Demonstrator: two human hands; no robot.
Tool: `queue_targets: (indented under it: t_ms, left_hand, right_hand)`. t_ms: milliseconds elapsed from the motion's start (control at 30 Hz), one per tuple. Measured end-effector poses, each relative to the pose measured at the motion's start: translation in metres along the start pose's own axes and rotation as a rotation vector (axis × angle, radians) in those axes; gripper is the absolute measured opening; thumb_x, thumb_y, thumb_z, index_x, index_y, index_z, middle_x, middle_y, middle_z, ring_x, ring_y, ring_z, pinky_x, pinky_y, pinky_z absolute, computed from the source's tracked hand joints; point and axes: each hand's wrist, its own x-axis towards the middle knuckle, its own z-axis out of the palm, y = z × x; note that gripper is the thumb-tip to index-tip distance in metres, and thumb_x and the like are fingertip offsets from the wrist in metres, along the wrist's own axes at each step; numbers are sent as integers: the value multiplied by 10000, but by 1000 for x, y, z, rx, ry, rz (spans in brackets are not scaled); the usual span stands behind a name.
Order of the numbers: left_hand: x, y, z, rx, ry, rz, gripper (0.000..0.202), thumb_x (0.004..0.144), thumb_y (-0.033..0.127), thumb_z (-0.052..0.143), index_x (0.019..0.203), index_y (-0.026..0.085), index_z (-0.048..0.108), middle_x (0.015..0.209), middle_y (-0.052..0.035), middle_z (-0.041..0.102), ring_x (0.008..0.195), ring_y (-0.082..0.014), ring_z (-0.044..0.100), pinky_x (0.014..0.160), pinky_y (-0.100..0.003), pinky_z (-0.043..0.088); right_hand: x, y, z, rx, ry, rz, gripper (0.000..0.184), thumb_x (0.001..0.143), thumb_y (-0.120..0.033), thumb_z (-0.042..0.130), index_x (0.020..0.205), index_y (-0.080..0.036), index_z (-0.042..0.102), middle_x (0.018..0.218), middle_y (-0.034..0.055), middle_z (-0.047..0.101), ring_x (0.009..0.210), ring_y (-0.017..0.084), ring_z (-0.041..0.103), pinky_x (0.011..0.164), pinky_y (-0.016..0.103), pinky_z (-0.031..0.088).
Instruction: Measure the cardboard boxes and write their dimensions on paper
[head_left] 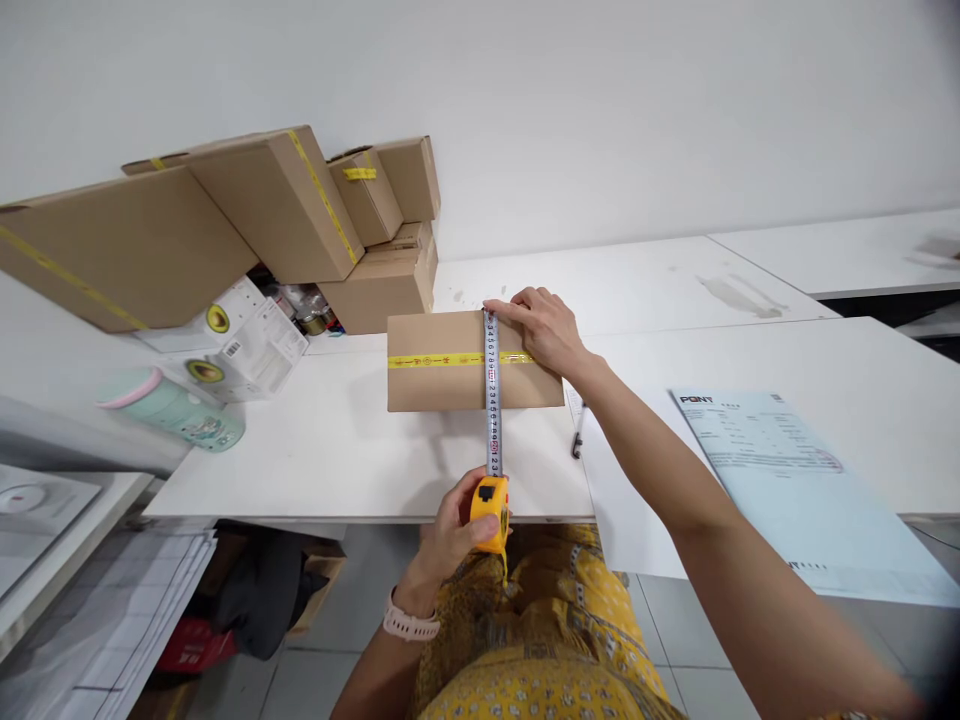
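Observation:
A cardboard box (442,390) with a strip of yellow tape along its top sits on the white table. Across its top runs the blade of a yellow tape measure (492,512), drawn out past the box's near edge. My left hand (459,522) grips the tape measure's case at the table's front edge. At the box's far edge, my right hand (544,325) presses the end of the blade with its index finger. The other fingers of that hand are bent over the box's right part.
Cardboard boxes (285,200) are stacked at the back left. A mint green bottle (180,410) lies by a white box with avocado pictures (232,340). At right are a pale blue printed sheet (802,480), white paper (637,510) and a pen (577,440).

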Motion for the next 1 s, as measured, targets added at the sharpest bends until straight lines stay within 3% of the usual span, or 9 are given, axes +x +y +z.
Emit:
queue_targets:
  t_ms: [300,433,667,867,1000]
  left_hand:
    - [4,-4,-15,-18,-45,2,624,663,366,883,1226,233,651,1208,-101,632,862,-185,641,750,-324,580]
    - [2,-3,-22,-8,-60,-11,647,661,364,879,1248,226,643,1226,-112,630,890,-194,641,768,-331,583]
    - [5,-5,-18,1,-51,-14,642,665,382,867,1244,233,633,1232,-115,624,902,-210,636,784,-361,581]
    - [-26,13,-13,56,-90,-3,768,613,392,904,1309,234,619,1174,-117,620,965,-248,609,807,-341,543]
    - [-53,30,-6,83,-74,40,825,577,463,919,1307,221,620,1100,-108,625,918,-237,599,749,-299,521]
  right_hand:
    - [-1,2,2,-15,4,-26,523,989,-113,341,1347,-355,636,1082,97,607,920,239,463,788,373,368]
    - [-2,1,1,-16,2,-25,522,984,-112,347,1346,-355,635,1079,95,602,915,239,457,788,374,365]
    - [-3,-1,1,-12,-1,3,479,1013,-160,336,1322,-355,645,1078,86,615,920,237,476,786,372,372]
    - [-11,-12,-4,34,66,125,398,1031,-416,393,1241,-223,670,999,101,679,935,256,520,828,395,396]
    - [-53,-39,-4,-15,153,83,391,998,-498,473,1132,-209,700,1050,115,701,972,264,543,839,404,390]
